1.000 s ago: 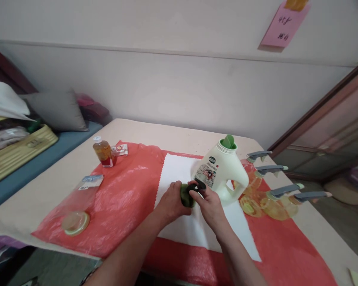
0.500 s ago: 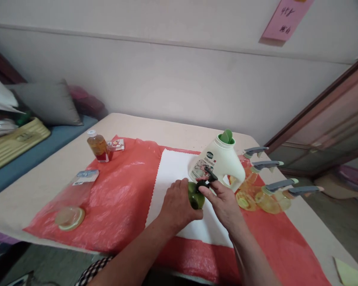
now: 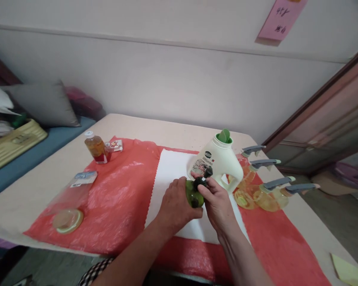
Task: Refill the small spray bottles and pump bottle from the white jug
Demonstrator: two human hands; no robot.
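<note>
My left hand (image 3: 175,202) is wrapped round a green bottle (image 3: 193,194) over the white cloth (image 3: 161,186), with the thumb on its near side. At the bottle's neck, the fingers and thumb of my right hand (image 3: 216,200) pinch the black pump head (image 3: 208,172). The pump head sits on the bottle, its nozzle pointing away from me. Right behind it stands a cream detergent jug (image 3: 223,159) with an open mouth, a green piece (image 3: 224,136) resting in it. My fingers hide part of the bottle and the pump's collar.
Several yellowish spray bottles (image 3: 268,198) with grey triggers stand at the right. On the red sheet (image 3: 125,190) to the left are an amber bottle (image 3: 96,149), a small printed packet (image 3: 115,145), a clear plastic bag (image 3: 77,190) and a round lidded container (image 3: 68,221).
The black pump head has turned on the bottle; its nozzle pointed right before and points away now. My right hand has rotated with it. My left hand keeps its hold.
</note>
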